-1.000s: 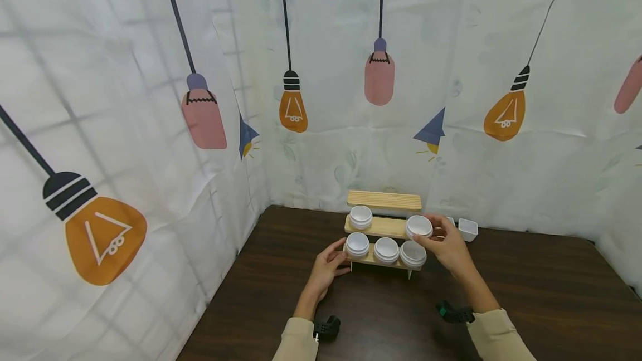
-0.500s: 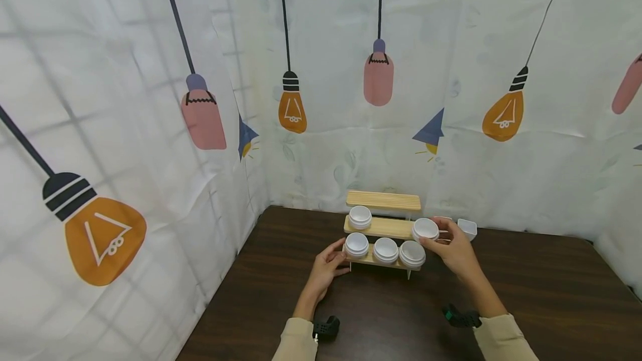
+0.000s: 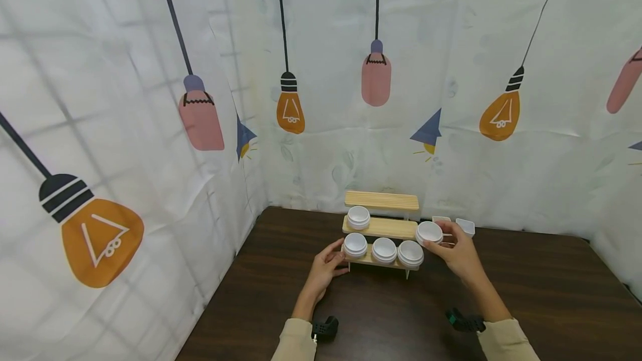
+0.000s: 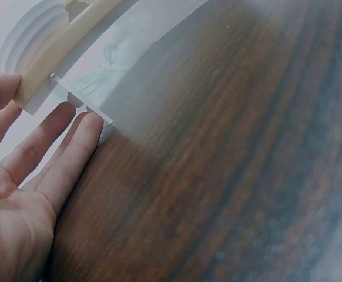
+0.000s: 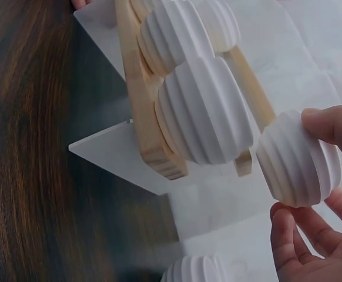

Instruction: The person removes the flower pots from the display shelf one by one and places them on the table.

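Observation:
A tiered wooden stand (image 3: 396, 228) with three slatted shelves stands toward the back of the table. My left hand (image 3: 322, 273) holds the left end of its lowest shelf; in the left wrist view the thumb presses the wood (image 4: 42, 82) while the lower fingers (image 4: 71, 158) extend by the leg. My right hand (image 3: 457, 249) pinches a white ribbed pot (image 3: 429, 233) between thumb and fingers, just off the right end of the middle shelf. Several similar pots remain on the stand: one white pot (image 3: 358, 216) at middle left, and a row along the bottom shelf, including a right-end pot (image 5: 203, 111).
Behind my right hand, a small square white pot (image 3: 465, 227) stands near the table's back edge. Another ribbed white pot (image 5: 194, 270) shows at the bottom of the right wrist view. A printed fabric wall (image 3: 321, 166) borders the dark wood table (image 3: 381, 316).
My right hand has moved the white pot rightward from the right end of the middle shelf to beyond its edge. My left hand has stayed at the lowest shelf.

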The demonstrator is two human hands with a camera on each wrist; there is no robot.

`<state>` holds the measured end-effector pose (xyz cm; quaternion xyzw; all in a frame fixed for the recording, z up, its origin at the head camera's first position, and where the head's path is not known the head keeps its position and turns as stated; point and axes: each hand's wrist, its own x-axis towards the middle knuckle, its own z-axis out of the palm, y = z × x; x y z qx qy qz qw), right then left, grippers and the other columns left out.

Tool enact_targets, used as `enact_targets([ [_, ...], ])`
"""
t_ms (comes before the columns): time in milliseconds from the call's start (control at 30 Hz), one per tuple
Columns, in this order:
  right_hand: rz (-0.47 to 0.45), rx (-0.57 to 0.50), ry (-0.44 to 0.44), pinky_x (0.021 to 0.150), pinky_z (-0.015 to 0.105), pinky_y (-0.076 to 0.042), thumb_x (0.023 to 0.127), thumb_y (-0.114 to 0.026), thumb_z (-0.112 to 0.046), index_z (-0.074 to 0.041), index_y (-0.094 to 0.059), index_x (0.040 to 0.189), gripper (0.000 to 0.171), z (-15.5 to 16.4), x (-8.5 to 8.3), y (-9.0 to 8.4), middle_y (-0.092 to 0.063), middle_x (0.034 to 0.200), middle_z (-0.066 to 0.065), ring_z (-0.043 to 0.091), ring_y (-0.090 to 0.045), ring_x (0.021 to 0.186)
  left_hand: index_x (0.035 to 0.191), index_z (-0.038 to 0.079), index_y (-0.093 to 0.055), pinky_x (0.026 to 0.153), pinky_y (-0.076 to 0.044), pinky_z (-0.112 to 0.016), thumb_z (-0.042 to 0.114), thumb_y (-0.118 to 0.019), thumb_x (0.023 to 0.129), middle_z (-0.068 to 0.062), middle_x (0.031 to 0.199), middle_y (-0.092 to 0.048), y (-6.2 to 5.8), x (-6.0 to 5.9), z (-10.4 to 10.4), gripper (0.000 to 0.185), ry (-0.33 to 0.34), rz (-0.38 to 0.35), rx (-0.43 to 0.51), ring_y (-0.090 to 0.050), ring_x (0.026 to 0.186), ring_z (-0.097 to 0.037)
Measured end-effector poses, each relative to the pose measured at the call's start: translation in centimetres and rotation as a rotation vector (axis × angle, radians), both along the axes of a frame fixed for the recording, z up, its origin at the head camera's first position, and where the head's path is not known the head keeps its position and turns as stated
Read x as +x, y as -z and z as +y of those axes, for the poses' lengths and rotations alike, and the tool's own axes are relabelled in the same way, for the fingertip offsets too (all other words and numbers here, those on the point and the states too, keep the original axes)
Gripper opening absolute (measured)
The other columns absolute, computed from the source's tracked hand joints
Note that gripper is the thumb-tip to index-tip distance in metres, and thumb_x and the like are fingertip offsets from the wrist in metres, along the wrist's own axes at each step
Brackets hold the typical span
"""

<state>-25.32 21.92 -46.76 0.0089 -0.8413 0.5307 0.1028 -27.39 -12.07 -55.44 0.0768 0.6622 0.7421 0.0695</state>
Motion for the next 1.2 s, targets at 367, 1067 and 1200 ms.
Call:
enact_targets([
  [367,0.017,0.023,0.021,0.078,0.012,-0.05,0.089,-0.082,-0.027,-0.001,-0.052,0.14,0.065,1.0,0.3,0.6,-0.059,0.125,0.017,0.008,-0.057,0.097,0.152,0.011,-0.049,0.094,-0.062,-0.043,0.019,-0.058,0.106,-0.014,0.123,-0.067,0.1,0.0,-0.1,0.048,0.006,0.012,-0.002,-0.068,0.109,-0.02],
  [1067,0.013,0.021,0.063,0.077,0.006,-0.047,0.09,-0.082,-0.025,0.0,-0.052,0.14,0.064,2.6,0.4,1.8,-0.06,0.128,0.021,0.0,-0.055,0.093,0.153,0.011,-0.049,0.095,-0.062,-0.044,0.02,-0.059,0.105,-0.015,0.123,-0.067,0.1,0.1,-0.1,0.049,0.014,0.019,0.006,-0.068,0.115,-0.029],
  [1200,0.013,0.013,0.066,0.074,0.009,-0.049,0.089,-0.082,-0.024,0.0,-0.052,0.14,0.064,2.9,0.4,2.0,-0.06,0.128,0.021,-0.003,-0.054,0.09,0.153,0.01,-0.048,0.095,-0.062,-0.045,0.02,-0.059,0.106,-0.015,0.123,-0.067,0.2,0.1,-0.1,0.049,0.015,0.023,0.008,-0.068,0.114,-0.027],
])
